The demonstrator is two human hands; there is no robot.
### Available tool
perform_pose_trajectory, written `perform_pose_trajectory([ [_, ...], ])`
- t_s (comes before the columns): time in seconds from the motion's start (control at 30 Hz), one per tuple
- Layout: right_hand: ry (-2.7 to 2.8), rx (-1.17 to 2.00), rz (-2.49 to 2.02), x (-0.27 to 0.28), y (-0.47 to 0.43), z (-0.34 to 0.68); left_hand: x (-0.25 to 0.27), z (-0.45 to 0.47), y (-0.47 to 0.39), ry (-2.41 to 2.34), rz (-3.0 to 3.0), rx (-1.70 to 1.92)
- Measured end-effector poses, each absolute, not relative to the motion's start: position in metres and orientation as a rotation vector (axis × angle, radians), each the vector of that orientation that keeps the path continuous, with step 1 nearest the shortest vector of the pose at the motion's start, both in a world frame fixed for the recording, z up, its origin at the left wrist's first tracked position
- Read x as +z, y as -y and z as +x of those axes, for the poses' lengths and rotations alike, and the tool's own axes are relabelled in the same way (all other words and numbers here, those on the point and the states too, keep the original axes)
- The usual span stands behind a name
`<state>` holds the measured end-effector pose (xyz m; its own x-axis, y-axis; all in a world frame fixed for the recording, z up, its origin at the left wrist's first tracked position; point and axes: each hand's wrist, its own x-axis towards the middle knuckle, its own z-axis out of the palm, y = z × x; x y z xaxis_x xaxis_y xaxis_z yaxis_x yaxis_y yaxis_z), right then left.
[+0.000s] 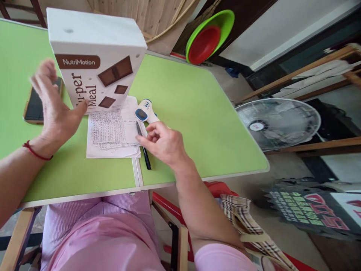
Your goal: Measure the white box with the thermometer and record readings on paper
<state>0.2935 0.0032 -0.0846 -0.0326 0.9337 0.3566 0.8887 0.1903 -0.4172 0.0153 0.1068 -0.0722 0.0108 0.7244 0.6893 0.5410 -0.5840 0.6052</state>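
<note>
My left hand (58, 109) is at the lower left of an upright white NutriMotion box (113, 56). Its fingers are spread and slightly blurred, and the thumb overlaps the box front; whether it touches cannot be seen. My right hand (166, 145) hovers loosely over a black pen (146, 156), fingers half curled and thumb apart from them. Just beyond lies a white and blue infrared thermometer (147, 106), its handle partly hidden by that hand. Handwritten paper sheets (108, 130) lie between my hands, in front of the box. A phone (36, 105) rests behind my left hand.
The green folding table (203, 124) has a metal seam near its front edge. Beyond it stand a green basin (225, 24) and a red basin (204, 45). To the right are a fan (279, 124), a checked bag (239, 210) and a printed dark bag (304, 210).
</note>
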Motion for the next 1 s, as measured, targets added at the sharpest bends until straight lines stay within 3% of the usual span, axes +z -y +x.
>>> perform_pose_trajectory([
  [0.1, 2.007, 0.178, -1.687, -0.085, 0.0, 0.288, -0.056, 0.02, -0.087, -1.266, 2.29, 1.829],
  [0.27, 1.781, 0.34, -1.353, -0.083, -0.001, 0.293, -0.054, 0.028, -0.065, -0.831, 2.61, 1.013],
  [0.4, 1.594, 0.475, -1.171, -0.079, 0.003, 0.29, -0.069, 0.029, -0.069, -0.613, 2.662, 0.64],
  [0.73, 1.5, 0.601, -1.088, -0.086, 0.013, 0.263, -0.076, 0.03, -0.069, -0.565, 2.828, 0.337],
  [1.0, 1.515, 0.72, -1.304, -0.097, 0.007, 0.256, -0.075, 0.031, -0.067, -0.594, 2.936, 0.258],
])
